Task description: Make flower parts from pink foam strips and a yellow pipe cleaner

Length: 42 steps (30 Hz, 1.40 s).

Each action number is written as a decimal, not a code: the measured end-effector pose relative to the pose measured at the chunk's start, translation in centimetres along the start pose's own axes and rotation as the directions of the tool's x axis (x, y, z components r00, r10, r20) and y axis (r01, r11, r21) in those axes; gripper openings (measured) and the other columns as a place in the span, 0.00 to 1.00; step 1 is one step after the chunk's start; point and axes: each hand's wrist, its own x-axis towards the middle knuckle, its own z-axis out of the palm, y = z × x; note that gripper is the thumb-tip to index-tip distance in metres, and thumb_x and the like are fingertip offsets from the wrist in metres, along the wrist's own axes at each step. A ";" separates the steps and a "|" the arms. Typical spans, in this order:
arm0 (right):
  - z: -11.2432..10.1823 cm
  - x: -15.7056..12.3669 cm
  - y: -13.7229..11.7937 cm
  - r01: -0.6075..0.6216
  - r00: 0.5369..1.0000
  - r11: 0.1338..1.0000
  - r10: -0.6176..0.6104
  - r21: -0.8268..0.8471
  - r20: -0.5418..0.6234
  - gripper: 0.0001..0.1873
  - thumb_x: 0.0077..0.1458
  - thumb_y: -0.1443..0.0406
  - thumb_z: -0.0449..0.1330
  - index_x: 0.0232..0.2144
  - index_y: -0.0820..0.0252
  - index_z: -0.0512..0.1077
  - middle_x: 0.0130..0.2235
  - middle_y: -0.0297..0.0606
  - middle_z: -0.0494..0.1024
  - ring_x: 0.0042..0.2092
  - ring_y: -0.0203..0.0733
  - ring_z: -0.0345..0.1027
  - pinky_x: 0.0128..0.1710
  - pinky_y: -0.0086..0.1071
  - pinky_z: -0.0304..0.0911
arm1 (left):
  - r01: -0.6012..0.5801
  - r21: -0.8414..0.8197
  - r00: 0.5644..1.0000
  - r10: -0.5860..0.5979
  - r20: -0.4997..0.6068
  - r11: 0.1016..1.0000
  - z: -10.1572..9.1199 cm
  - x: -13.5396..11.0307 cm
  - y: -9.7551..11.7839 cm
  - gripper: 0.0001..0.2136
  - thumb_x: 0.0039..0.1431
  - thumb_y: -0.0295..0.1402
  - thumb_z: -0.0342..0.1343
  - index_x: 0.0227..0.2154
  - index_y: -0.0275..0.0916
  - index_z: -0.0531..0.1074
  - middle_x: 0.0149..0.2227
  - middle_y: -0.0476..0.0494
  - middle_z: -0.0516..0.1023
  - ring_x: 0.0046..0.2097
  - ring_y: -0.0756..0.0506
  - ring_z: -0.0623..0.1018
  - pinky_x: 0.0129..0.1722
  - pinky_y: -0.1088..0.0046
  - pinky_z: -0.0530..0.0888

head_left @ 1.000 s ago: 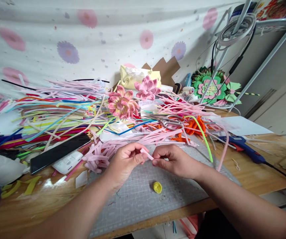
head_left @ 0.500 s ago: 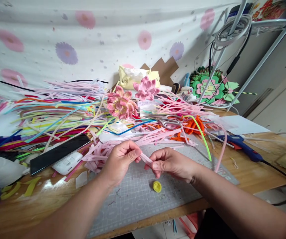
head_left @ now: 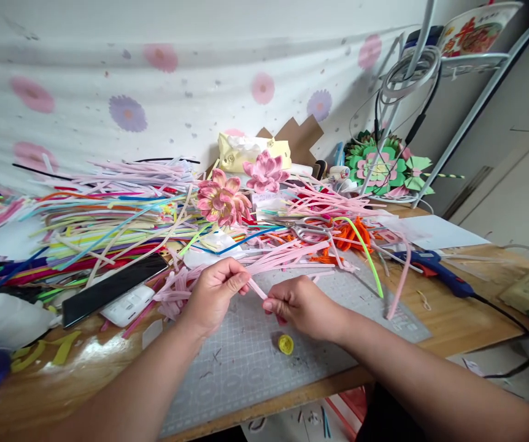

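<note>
My left hand (head_left: 213, 294) and my right hand (head_left: 299, 305) each pinch one end of a short pale pink strip (head_left: 257, 289), held just above a grey cutting mat (head_left: 255, 356). The strip slopes down from left to right between my fingertips. A small yellow rolled coil (head_left: 285, 344) lies on the mat below my right hand. A heap of curled pink strips (head_left: 179, 288) lies just left of my left hand.
Piles of coloured strips (head_left: 108, 215) cover the back of the wooden table. Pink paper flowers (head_left: 222, 199), scissors (head_left: 313, 228), a blue glue gun (head_left: 434, 270), a black phone (head_left: 112, 288) and a white box (head_left: 129, 304) lie around. A green paper flower (head_left: 377, 167) leans at a metal rack.
My hands have drawn slightly apart along the pink strip, and the strip now tilts more steeply. The view has shifted a little to the right and down.
</note>
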 end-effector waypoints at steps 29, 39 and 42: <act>-0.9 0.0 0.1 0.123 0.942 0.753 0.117 0.646 -0.315 0.14 0.48 0.60 0.61 0.37 0.62 0.66 0.27 0.31 0.68 0.25 0.32 0.60 0.24 0.27 0.59 | 0.146 0.289 0.944 -0.221 0.246 0.946 1.5 -2.3 2.0 0.09 0.49 0.37 0.58 0.30 0.37 0.72 0.27 0.47 0.74 0.30 0.47 0.73 0.31 0.72 0.68; -0.3 0.4 0.8 0.212 0.884 0.699 0.161 0.683 -0.439 0.06 0.50 0.62 0.61 0.31 0.58 0.70 0.26 0.31 0.70 0.25 0.32 0.62 0.26 0.28 0.60 | 0.436 0.071 0.839 -0.433 0.328 0.897 1.0 -1.8 -0.1 0.12 0.51 0.38 0.57 0.21 0.34 0.71 0.16 0.50 0.70 0.18 0.55 0.66 0.17 0.81 0.59; -1.4 0.3 1.2 0.361 0.847 0.917 -0.247 0.168 -0.471 0.07 0.55 0.67 0.55 0.36 0.57 0.72 0.29 0.35 0.71 0.31 0.35 0.65 0.30 0.30 0.62 | 0.558 0.027 0.745 -0.515 0.425 0.829 0.3 -1.7 0.4 0.12 0.49 0.38 0.57 0.19 0.35 0.71 0.13 0.49 0.70 0.14 0.55 0.64 0.13 0.81 0.56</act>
